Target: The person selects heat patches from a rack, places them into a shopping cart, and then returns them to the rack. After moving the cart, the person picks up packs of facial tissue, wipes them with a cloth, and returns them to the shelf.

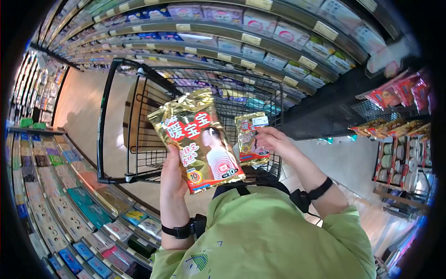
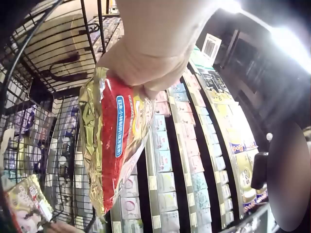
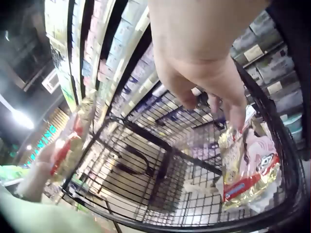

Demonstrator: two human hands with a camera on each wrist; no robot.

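Note:
My left hand (image 1: pixel 173 173) grips a large gold foil pack of heat patches (image 1: pixel 200 139) by its lower left edge, with the printed front turned up. In the left wrist view, this pack (image 2: pixel 116 145) appears side-on, showing a red band with a blue label. A smaller gold pack of heat patches (image 1: pixel 246 149) is at the right end of the black wire shopping cart (image 1: pixel 139 116). At its upper edge lie the fingers of my right hand (image 1: pixel 276 142). Seen from the right wrist, the thumb stands apart from the fingers, above the smaller pack (image 3: pixel 250 170).
Beyond the cart, long shelves (image 1: pixel 251 37) hold rows of soft packs with price labels. More shelves (image 1: pixel 60 204) with flat packages run along the left. Red and gold packs hang from a dark rack (image 1: pixel 325 111) on the right. A brown box (image 1: pixel 144 107) shows through the cart's wires.

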